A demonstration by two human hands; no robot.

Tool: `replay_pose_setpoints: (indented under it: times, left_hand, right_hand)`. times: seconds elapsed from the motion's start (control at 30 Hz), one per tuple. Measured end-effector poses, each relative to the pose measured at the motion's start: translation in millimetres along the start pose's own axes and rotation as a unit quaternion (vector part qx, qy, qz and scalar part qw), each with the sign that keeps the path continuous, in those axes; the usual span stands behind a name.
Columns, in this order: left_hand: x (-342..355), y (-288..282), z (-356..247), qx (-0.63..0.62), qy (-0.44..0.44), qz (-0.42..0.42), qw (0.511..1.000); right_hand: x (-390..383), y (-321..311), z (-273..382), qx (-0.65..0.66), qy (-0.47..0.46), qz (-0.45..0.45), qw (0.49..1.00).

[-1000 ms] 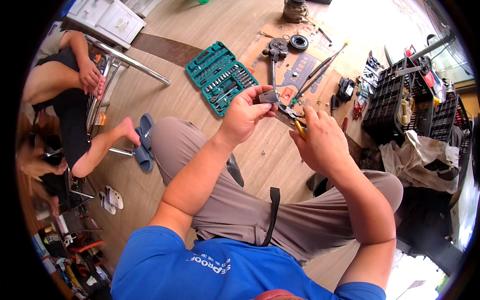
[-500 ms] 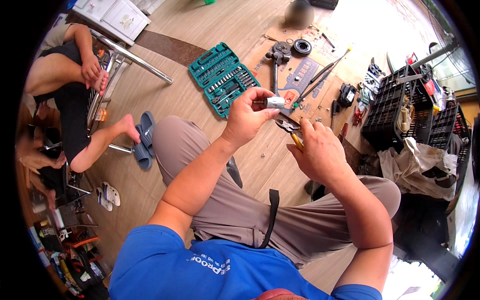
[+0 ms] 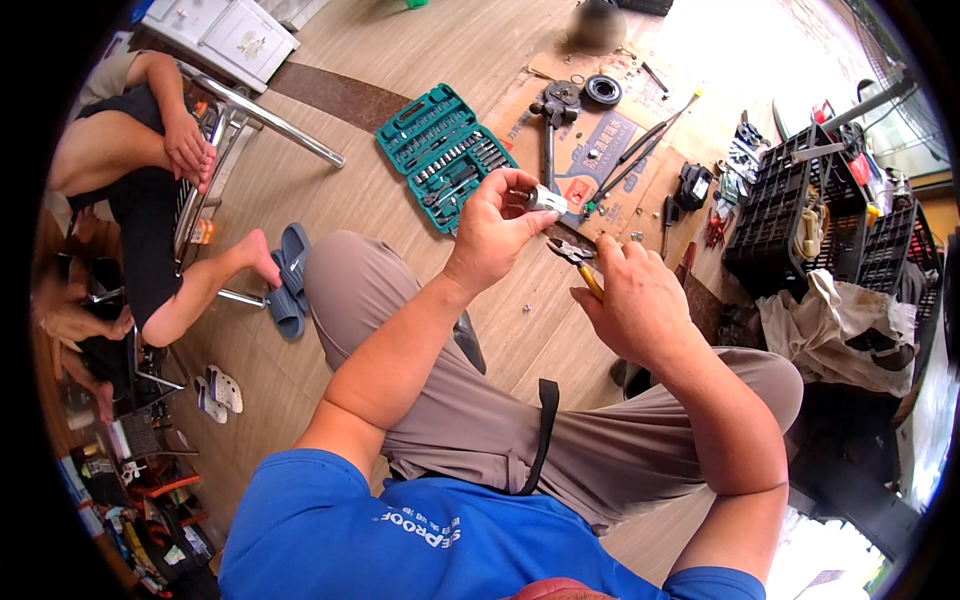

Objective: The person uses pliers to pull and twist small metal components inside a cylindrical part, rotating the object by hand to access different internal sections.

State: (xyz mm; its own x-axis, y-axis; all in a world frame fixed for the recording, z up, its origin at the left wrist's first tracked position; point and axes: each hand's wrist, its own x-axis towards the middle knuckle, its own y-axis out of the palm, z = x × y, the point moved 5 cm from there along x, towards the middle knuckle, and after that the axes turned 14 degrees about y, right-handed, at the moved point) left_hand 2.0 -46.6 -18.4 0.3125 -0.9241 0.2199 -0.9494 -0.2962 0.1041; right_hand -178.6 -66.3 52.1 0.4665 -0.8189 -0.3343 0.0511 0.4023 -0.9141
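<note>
Between the thumb and fingers of my left hand [image 3: 488, 228] is a short silvery metal cylinder [image 3: 545, 200], its bright end facing right. My right hand [image 3: 642, 305] grips a pair of pliers [image 3: 573, 253] with yellow handles, partly covered by the palm. The pliers' dark jaws sit just below the cylinder, apart from it. Beyond my left hand, a teal socket set case [image 3: 428, 130] lies open on the floor. Past both hands is a sheet of cardboard [image 3: 640, 215] bearing a dark long-handled metal tool [image 3: 550, 140] and a round black ring-shaped part [image 3: 603, 91].
Black plastic crates [image 3: 765, 245] full of tools stand at right, a cloth bag [image 3: 835, 330] beside them. A screwdriver [image 3: 668, 225] and a black battery-like block [image 3: 694, 187] lie nearer. At left a barefoot person [image 3: 155, 190] sits on a metal chair, near grey slippers [image 3: 288, 290].
The metal cylinder has turned slightly in my left fingers, its right end now angled lower. The pliers have shifted a little to the left.
</note>
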Motion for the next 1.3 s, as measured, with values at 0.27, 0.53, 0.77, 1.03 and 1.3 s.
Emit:
replay_pose_setpoints:
  times: [0.27,0.53,0.77,1.03,1.3]
  left_hand:
    - [0,1,3,-0.091,-0.010,-0.006,0.996]
    - [0,2,1,0.000,0.052,-0.039,0.998]
    - [1,-2,4,0.017,0.022,-0.067,0.997]
    - [2,-5,7,-0.036,-0.040,-0.079,0.995]
    - [1,-3,5,-0.033,-0.036,-0.067,0.997]
  right_hand:
    - [-1,0,1,-0.002,-0.013,-0.021,1.000]
    - [-2,2,0,-0.005,-0.015,-0.017,1.000]
    - [-3,2,1,-0.004,-0.014,-0.019,1.000]
    - [-3,3,1,-0.005,-0.010,-0.004,1.000]
    - [-4,3,1,-0.006,-0.015,-0.009,1.000]
